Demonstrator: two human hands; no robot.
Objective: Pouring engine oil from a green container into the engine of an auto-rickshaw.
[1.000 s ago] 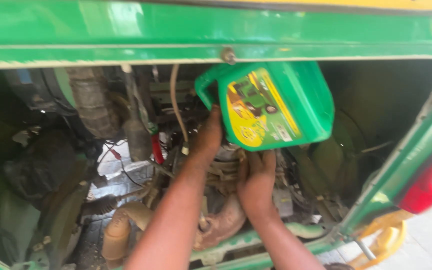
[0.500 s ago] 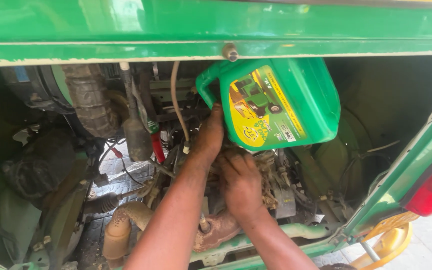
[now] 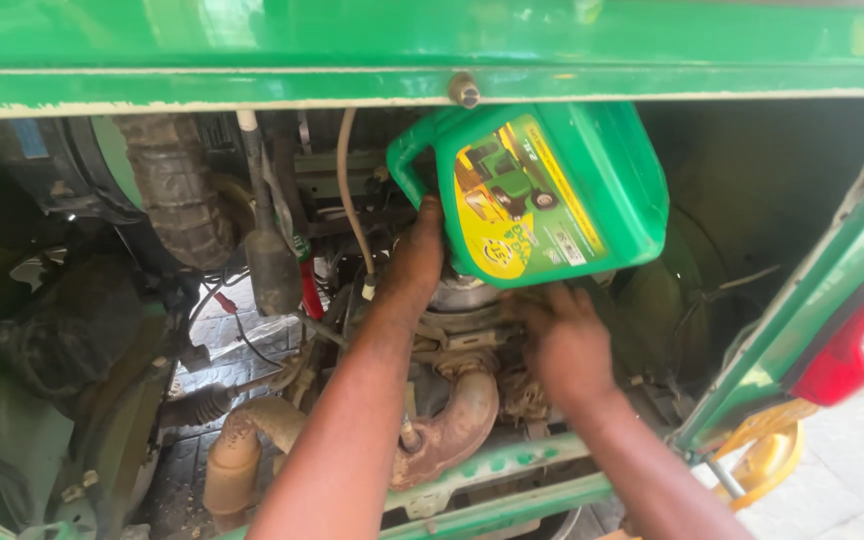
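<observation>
While left hand (image 3: 414, 262) grips tilted green jug (image 3: 542, 195) | right hand (image 3: 564, 340) below, fingers curled on engine (image 3: 462, 330)

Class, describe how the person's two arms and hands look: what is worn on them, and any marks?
Both forearms are bare, with no sleeves in view. The left hand and right hand wear no gloves, and no watch, ring or band shows. Both hands look grimy.
</observation>
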